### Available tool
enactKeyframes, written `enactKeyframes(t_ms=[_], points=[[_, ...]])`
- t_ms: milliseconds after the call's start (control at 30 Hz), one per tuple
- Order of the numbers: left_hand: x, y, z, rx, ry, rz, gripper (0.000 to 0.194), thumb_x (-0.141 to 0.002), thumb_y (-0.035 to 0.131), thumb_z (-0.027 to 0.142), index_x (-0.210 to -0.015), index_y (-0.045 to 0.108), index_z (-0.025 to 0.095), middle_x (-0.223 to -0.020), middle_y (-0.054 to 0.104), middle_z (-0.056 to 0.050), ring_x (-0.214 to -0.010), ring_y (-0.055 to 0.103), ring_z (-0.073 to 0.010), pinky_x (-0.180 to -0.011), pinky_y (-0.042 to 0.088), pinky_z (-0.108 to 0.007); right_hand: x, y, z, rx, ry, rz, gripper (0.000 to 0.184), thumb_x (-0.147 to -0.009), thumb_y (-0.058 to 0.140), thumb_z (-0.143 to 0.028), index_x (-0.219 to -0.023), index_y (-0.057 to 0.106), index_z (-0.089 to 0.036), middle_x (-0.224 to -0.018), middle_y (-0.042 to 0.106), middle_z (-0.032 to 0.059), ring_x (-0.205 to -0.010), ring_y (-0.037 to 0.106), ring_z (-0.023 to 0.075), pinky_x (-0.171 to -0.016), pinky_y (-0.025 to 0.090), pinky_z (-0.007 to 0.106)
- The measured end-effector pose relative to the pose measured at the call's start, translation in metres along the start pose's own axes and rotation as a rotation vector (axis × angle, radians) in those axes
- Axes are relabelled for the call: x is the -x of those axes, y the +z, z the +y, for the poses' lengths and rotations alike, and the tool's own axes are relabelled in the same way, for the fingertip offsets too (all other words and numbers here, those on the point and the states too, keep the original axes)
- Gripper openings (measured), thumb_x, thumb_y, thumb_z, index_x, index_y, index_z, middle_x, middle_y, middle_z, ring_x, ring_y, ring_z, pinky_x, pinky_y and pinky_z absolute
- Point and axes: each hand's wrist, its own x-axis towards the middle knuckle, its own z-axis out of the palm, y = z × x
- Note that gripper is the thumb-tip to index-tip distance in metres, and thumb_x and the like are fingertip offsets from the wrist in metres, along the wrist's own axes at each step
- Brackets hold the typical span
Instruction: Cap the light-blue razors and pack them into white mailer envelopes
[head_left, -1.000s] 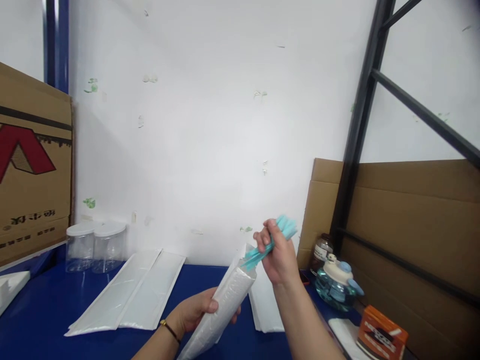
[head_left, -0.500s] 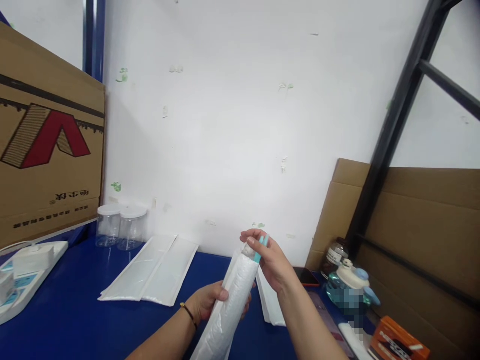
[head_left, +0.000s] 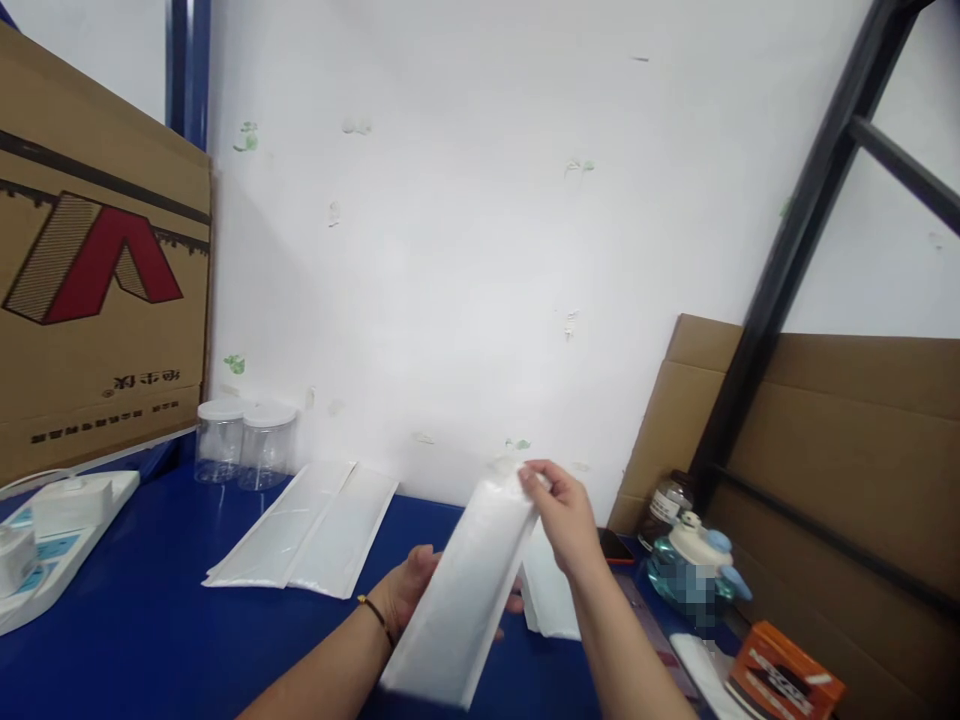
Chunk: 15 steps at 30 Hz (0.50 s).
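A long white bubble mailer (head_left: 469,585) stands tilted in front of me, its upper end toward the wall. My right hand (head_left: 562,505) pinches its top right corner between thumb and fingers. Behind the mailer is my left hand (head_left: 416,580), mostly covered by it. The left thumb sticks up past the left edge, off the front face, and fingertips show apart beyond the right edge. Two more white mailers (head_left: 341,540) lie side by side on the blue table (head_left: 150,640). Part of another white stack (head_left: 551,595) shows behind my right wrist.
Clear jars (head_left: 266,450) with white lids stand by the wall, left of the flat mailers. A white power strip (head_left: 75,565) and large carton (head_left: 105,290) occupy the left. On the right are a phone (head_left: 615,547), brown bottle (head_left: 664,508), teal jug (head_left: 690,575) and orange box (head_left: 784,672).
The mailer has flattened out and turned its broad face to me. The light-blue strips at its top no longer show. My left thumb has come off its front; my right hand has moved slightly right.
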Motion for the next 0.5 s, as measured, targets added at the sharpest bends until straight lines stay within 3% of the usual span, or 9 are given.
enactKeyframes(t_ms=[67,167,267,333,400,500], points=[[0.001,-0.001,0.002,-0.076,-0.006,0.088,0.092,-0.049,0.076,0.055,-0.125,0.050,0.010,-0.117,0.057,-0.018,-0.110,0.051,-0.0353,-0.093,0.035,-0.045,-0.006,-0.010,-0.001,0.181,-0.049,0.093,0.032,-0.074,0.059,-0.049,-0.080,0.065,-0.017,-0.062,0.060,-0.0003,-0.054,0.047,0.0139,-0.052,0.035,0.024],[-0.003,-0.011,-0.002,-0.168,0.046,0.333,0.067,-0.056,0.080,0.034,-0.115,0.057,0.013,-0.103,0.066,-0.014,-0.098,0.060,-0.0300,-0.088,0.041,-0.041,-0.009,-0.021,0.000,0.339,-0.040,0.118,0.032,-0.075,0.058,-0.048,-0.078,0.066,-0.017,-0.054,0.055,-0.0018,-0.049,0.043,0.0133,-0.050,0.032,0.024],[-0.008,-0.020,-0.008,-0.154,0.049,0.474,0.044,-0.066,0.075,0.027,-0.105,0.062,0.012,-0.094,0.068,-0.012,-0.085,0.064,-0.0239,-0.083,0.046,-0.038,-0.004,-0.024,0.007,0.175,-0.038,0.076,0.035,-0.077,0.057,-0.050,-0.086,0.067,-0.018,-0.065,0.063,0.0012,-0.060,0.052,0.0171,-0.057,0.039,0.026],[-0.008,-0.022,-0.011,-0.112,0.035,0.469,0.040,-0.066,0.075,0.026,-0.101,0.063,0.010,-0.090,0.069,-0.012,-0.080,0.065,-0.0222,-0.079,0.048,-0.036,0.003,-0.021,0.012,-0.061,-0.067,-0.042,0.040,-0.081,0.050,-0.053,-0.094,0.067,-0.019,-0.088,0.068,0.0052,-0.081,0.059,0.0222,-0.071,0.044,0.031],[-0.007,-0.021,-0.012,-0.063,0.004,0.424,0.038,-0.065,0.075,0.027,-0.097,0.064,0.010,-0.085,0.070,-0.011,-0.074,0.066,-0.0224,-0.072,0.050,-0.035,0.011,-0.016,0.017,-0.239,-0.112,-0.140,0.045,-0.085,0.041,-0.055,-0.100,0.067,-0.021,-0.106,0.065,0.0068,-0.101,0.056,0.0251,-0.087,0.041,0.035],[-0.008,-0.014,-0.017,0.011,-0.057,0.329,0.036,-0.066,0.072,0.031,-0.094,0.063,0.010,-0.078,0.070,-0.011,-0.068,0.066,-0.0235,-0.061,0.051,-0.032,0.022,-0.006,0.020,-0.284,-0.175,-0.102,0.045,-0.086,0.038,-0.054,-0.097,0.067,-0.021,-0.109,0.064,0.0075,-0.107,0.053,0.0251,-0.093,0.037,0.036]])
